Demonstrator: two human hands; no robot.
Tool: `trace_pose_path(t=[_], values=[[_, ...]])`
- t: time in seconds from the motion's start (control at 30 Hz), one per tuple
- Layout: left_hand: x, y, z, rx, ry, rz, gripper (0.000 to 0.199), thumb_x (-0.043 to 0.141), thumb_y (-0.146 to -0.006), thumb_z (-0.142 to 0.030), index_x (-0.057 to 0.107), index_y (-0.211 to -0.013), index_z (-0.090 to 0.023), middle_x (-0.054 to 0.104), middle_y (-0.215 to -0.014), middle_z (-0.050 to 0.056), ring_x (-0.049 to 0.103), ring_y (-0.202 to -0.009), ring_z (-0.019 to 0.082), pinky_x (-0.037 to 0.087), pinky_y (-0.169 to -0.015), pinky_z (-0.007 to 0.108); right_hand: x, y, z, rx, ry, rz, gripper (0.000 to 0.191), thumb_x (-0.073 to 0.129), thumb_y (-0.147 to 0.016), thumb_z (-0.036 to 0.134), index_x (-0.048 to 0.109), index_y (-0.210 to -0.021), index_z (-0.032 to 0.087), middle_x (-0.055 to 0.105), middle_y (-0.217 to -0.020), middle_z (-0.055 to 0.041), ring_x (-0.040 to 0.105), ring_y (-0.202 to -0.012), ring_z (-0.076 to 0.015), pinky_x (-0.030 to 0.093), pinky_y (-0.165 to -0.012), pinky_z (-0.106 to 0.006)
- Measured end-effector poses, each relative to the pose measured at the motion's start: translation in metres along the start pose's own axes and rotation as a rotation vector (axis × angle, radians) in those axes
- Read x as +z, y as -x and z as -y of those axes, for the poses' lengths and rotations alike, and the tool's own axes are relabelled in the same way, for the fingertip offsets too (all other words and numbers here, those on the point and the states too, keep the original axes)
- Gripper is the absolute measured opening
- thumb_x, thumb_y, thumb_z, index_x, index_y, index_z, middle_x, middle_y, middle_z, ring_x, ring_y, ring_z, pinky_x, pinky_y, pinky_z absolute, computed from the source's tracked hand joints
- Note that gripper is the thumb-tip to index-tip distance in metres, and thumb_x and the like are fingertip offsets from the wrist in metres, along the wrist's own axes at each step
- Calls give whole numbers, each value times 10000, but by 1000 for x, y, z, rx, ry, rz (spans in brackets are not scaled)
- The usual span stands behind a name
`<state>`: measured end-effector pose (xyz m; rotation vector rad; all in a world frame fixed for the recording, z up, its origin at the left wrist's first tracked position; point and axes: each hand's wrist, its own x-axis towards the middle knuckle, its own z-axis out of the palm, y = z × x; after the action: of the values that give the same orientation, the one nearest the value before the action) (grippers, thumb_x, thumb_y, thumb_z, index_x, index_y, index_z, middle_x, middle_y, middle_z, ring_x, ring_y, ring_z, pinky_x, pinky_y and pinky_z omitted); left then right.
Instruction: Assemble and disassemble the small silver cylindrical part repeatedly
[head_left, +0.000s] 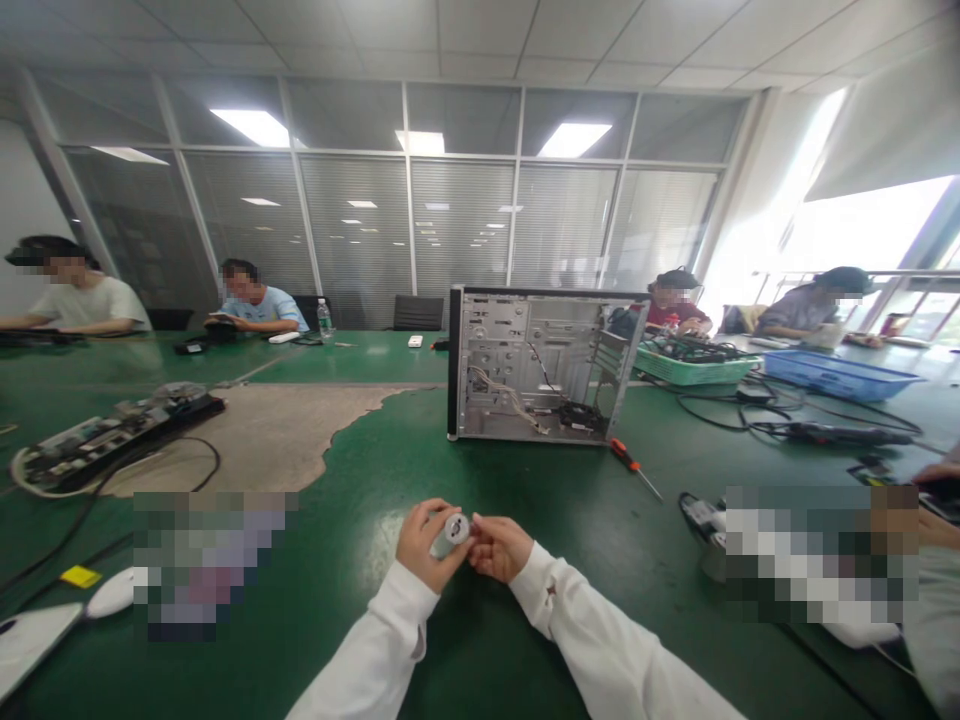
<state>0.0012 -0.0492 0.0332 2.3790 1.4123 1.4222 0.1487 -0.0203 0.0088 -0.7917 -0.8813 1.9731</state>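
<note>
My left hand (424,548) is wrapped round a small grey-white cylinder (455,530), whose round end with dark openings faces me. Against the right side of that cylinder, my right hand (501,548) has its fingers pinched together; whatever may be between the fingertips is too small to make out. Beyond both hands, an open metal computer case (547,365) stands upright on the green table (375,470), with loose cables and a black fan inside. A screwdriver (626,457) with an orange and black handle lies by the case's lower right corner.
Power strips and cables (124,430) lie at the left, near a white mouse (112,592). Green (697,371) and blue (840,376) baskets and black cables are at the right. Several people sit around the table; one person's arm reaches in at the right edge.
</note>
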Motion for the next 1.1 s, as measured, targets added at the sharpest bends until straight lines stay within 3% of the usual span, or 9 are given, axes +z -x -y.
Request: trace_pose_path(t=[0.1,0.17,0.3,0.4,0.7,0.83,0.93,1.1], values=[[-6,-1,2,109,-192,51,251,547,-639,-328,606,-843,-194,553,-892,83,500,-869,240,383,-745,382,0,1,0,-181,89,-86,313,672,-558,344,543,-759,141,551,-571,20,455,-393,-56,271,-346,-164],[-6,0,3,115,-257,71,234,541,-631,-320,609,-817,-196,559,-900,85,492,-891,247,364,-763,388,1,6,0,-329,186,-132,276,683,-552,280,565,-773,164,534,-621,34,434,-444,-42,290,-385,-164],[1,2,4,105,-308,91,226,534,-615,-328,609,-793,-212,564,-907,79,479,-919,254,334,-788,401,6,20,2,-749,691,-140,169,594,-649,213,594,-816,187,510,-694,12,452,-564,-73,357,-502,-198],[5,4,7,114,-308,85,229,528,-606,-323,606,-796,-221,567,-899,72,480,-915,248,327,-786,399,10,24,4,-897,905,-135,148,551,-672,186,590,-816,186,511,-694,-1,454,-556,-87,376,-506,-220],[6,4,8,122,-303,103,240,510,-610,-323,597,-806,-216,567,-877,72,479,-897,244,330,-768,396,15,25,6,-974,1050,-103,139,530,-684,169,599,-802,196,524,-731,-15,464,-568,-92,406,-520,-225],[8,4,10,100,-298,97,226,522,-613,-343,598,-784,-217,573,-838,58,487,-870,234,336,-758,386,14,25,9,-1014,1035,-172,120,511,-707,183,582,-803,193,529,-735,-20,476,-585,-100,409,-519,-225],[11,4,17,39,-290,98,230,549,-593,-362,604,-766,-221,577,-824,45,492,-854,225,346,-749,373,2,20,14,-992,1103,-230,113,491,-726,202,570,-805,182,534,-729,-25,483,-584,-101,409,-513,-222],[13,3,33,-141,-317,138,292,544,-610,-419,611,-772,-186,578,-862,61,496,-854,223,377,-724,341,-37,7,20,-817,1386,-247,103,499,-694,178,583,-753,173,538,-682,-20,499,-595,-110,419,-567,-236]])
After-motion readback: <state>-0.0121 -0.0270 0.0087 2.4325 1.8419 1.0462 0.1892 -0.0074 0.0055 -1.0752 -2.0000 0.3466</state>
